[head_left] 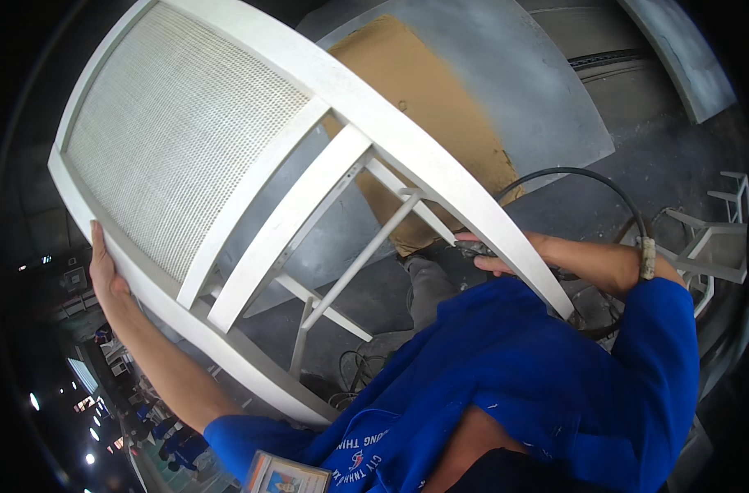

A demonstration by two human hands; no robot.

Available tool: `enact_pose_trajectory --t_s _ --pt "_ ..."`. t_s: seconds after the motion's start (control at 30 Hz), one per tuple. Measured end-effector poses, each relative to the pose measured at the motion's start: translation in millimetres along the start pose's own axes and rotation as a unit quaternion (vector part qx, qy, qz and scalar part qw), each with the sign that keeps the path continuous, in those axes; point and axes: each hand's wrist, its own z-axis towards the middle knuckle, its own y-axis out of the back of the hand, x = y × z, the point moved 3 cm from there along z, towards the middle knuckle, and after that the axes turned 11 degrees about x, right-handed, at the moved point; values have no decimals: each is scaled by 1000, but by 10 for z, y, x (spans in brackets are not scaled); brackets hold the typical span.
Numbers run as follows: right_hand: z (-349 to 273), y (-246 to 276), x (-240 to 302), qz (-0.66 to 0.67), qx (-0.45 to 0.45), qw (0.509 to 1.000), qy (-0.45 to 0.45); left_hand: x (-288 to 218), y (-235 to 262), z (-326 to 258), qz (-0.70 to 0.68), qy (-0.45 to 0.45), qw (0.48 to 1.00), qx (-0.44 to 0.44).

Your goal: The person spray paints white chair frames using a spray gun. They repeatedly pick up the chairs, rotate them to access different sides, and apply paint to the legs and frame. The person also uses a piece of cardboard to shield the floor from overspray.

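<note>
A white chair (391,127) with a woven mesh back panel (177,123) is tilted in front of me, its legs and stretchers pointing toward my body. My left hand (107,267) grips the outer left rail of the chair's back, thumb along the edge. Beyond the right-hand rail, my right hand (493,263) is closed around a dark spray gun (473,246), mostly hidden by the hand and the rail. A black hose (588,171) arcs from behind the rail to a pale taped joint (647,256) by my right upper arm.
Below the chair lies a grey sheet (555,107) with a brown, dusty patch (424,90). White furniture frames (715,251) stand at the right. Another panel (678,57) is at the upper right. Cables (358,370) lie near my feet. People in blue (181,448) are far off at lower left.
</note>
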Motion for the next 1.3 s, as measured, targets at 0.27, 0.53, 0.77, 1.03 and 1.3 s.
enact_pose_trajectory --t_s 0.27,0.53,0.77,1.03,1.3 --pt "-705 -1224 739 88 -136 984 -73 728 -404 400 -82 32 992 93" --pt "-604 -2030 1400 50 -193 971 -133 1137 -129 668 -137 81 970 182" --pt "-671 -2125 1635 37 -190 977 -93 1197 -365 657 -83 68 956 273" --pt "-780 -2380 1086 -335 -373 865 2 1561 -809 559 -45 9 953 298" --pt "-2304 -3208 402 69 -627 774 -52 1761 -884 235 25 30 947 318"
